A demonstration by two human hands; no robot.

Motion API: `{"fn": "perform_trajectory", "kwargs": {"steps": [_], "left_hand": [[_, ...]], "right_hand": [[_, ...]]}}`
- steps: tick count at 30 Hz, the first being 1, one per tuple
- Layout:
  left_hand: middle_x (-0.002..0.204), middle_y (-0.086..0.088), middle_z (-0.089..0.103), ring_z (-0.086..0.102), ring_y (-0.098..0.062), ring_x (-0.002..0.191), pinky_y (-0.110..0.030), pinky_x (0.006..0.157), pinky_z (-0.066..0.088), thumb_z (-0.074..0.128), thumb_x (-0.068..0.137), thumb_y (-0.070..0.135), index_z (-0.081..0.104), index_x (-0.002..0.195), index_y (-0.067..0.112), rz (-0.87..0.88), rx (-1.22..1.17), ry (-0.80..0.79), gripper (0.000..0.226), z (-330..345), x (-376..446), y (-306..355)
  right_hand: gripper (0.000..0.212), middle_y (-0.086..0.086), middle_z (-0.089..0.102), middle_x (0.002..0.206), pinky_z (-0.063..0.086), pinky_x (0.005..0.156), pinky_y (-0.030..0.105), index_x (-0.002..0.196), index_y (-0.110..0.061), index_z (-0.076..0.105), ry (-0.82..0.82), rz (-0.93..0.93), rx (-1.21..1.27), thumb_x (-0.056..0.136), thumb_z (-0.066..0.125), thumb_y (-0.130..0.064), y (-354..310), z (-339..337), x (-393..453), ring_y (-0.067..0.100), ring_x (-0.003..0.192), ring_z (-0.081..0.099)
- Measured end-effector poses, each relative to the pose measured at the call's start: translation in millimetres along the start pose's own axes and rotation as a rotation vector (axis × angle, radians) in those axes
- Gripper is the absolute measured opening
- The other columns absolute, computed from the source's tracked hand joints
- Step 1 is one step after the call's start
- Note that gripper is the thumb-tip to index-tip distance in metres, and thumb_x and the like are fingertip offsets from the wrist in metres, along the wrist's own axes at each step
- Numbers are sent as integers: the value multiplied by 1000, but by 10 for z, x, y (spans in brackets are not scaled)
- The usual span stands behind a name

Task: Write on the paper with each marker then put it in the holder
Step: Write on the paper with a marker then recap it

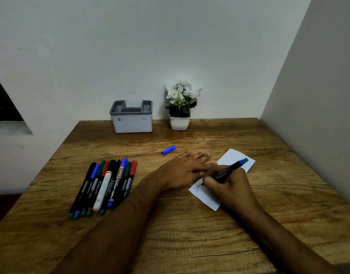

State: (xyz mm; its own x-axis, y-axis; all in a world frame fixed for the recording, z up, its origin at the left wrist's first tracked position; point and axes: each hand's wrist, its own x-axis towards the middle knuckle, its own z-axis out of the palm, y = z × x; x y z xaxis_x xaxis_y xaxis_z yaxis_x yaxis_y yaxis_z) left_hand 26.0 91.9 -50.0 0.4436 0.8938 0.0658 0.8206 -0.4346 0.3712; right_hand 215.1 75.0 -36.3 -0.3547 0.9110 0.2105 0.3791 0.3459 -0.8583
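A person's right hand [227,186] grips a black-barrelled marker [226,172] in a writing hold, fingers [213,181] curled round its lower barrel and the tip pressed to a small white sheet of paper [235,158] on a wooden surface [190,244]. The marker's long axis runs diagonally: its tip points down and toward the person's left, near the sheet's closer end, while its rear end, banded blue with a teal-green end piece, rises up and away to the right over the far half of the sheet. A few letters in blue ink [197,187] show just left of the tip.

The left hand [187,170] lies flat, palm down, fingers straight and holding nothing, at the paper's left edge, touching the right hand; whether it presses the sheet itself cannot be told.

A loose blue cap [168,149] lies on the surface just beyond the left hand, its long axis slanting up to the right.

To the left, a row of markers [104,186] lies side by side, capped in black, blue, green and red, with one white-barrelled marker [102,191] among them; all lean the same way, caps far and slightly right.

At the far edge, against the wall, stand a grey-and-white holder [131,120] and, to its right, a white pot of artificial white flowers [180,104].
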Motion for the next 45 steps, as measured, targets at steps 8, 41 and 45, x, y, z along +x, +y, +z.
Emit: {"fn": "perform_trajectory", "kwargs": {"steps": [8, 41, 45], "left_hand": [[159, 8, 32, 19, 1, 147, -28, 123, 7, 42, 105, 24, 38, 152, 22, -55, -144, 109, 46, -35, -24, 48], [94, 4, 74, 66, -9, 83, -17, 71, 52, 75, 84, 19, 76, 100, 19, -671, -78, 808, 16, -499, -45, 98], [94, -13, 73, 75, -27, 78, -38, 75, 63, 71, 87, 1, 74, 91, 4, -761, -1000, 876, 7, -599, -61, 250]], "right_hand": [[29, -13, 73, 68, 46, 65, 12, 73, -15, 77, 123, -45, 183, 87, 64, 6, -85, -71, -30, -2, 68, 66], [5, -2, 74, 79, 51, 56, 20, 89, -9, 77, 205, -26, 410, 91, 74, -5, -67, -192, 23, 11, 60, 65], [14, 7, 77, 83, 57, 63, 27, 95, -11, 79, 201, -35, 482, 95, 67, -3, -162, -210, 14, 20, 68, 70]]}}
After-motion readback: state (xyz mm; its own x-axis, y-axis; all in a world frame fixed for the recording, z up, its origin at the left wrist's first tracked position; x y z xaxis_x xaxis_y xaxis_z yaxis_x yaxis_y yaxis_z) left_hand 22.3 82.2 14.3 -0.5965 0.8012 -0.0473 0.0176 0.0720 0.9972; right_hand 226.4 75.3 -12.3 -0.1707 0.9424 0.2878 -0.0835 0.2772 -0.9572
